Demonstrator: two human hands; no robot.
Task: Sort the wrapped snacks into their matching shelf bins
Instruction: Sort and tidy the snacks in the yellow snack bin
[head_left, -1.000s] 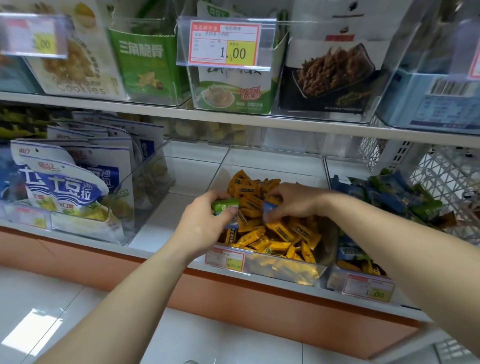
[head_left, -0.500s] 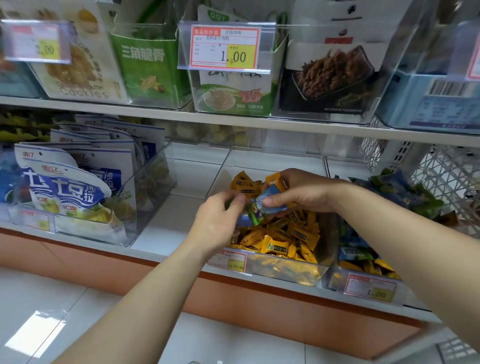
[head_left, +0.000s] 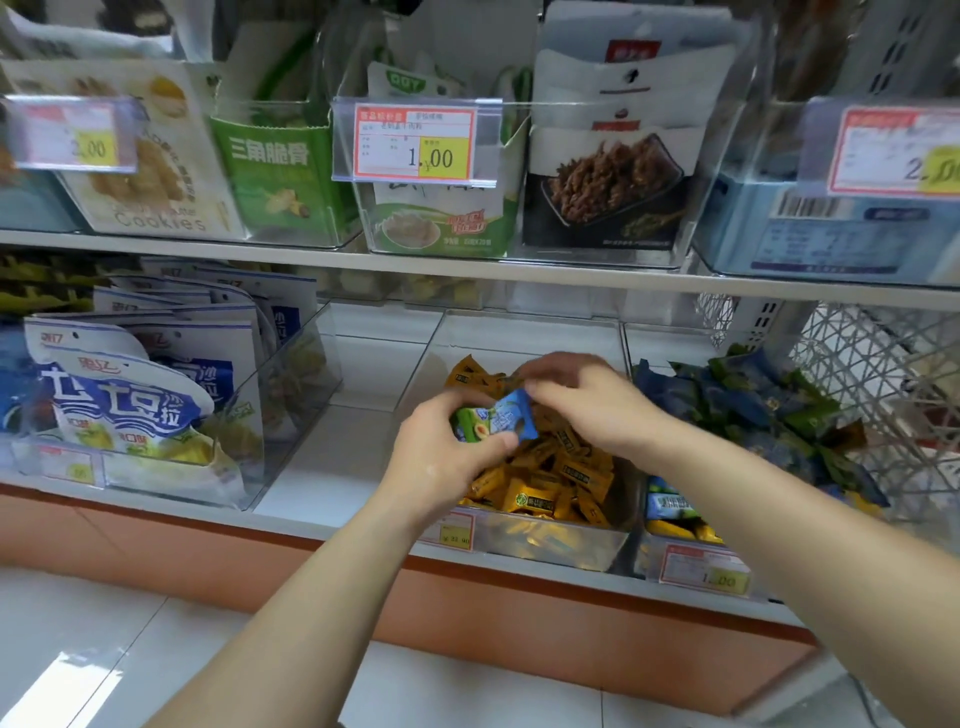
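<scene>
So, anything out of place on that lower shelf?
Yes. The left hand holds a blue packet and a green packet over the bin of yellow packets, where neither matches. Some yellow ones also sit in the right bin.

On the upper shelf (head_left: 467, 270) we see a pale cookie packet (head_left: 150, 171), a green packet (head_left: 275, 176) beside it, and a dark packet (head_left: 613, 182) picturing brown strips. A price tag (head_left: 415, 143) reading 1.00 hangs between the last two. Lower left stand blue-and-white pouches (head_left: 130, 395); far right, a white wire basket (head_left: 883, 374). Below us run an orange base panel (head_left: 519, 613) and the tiled floor (head_left: 104, 649).
</scene>
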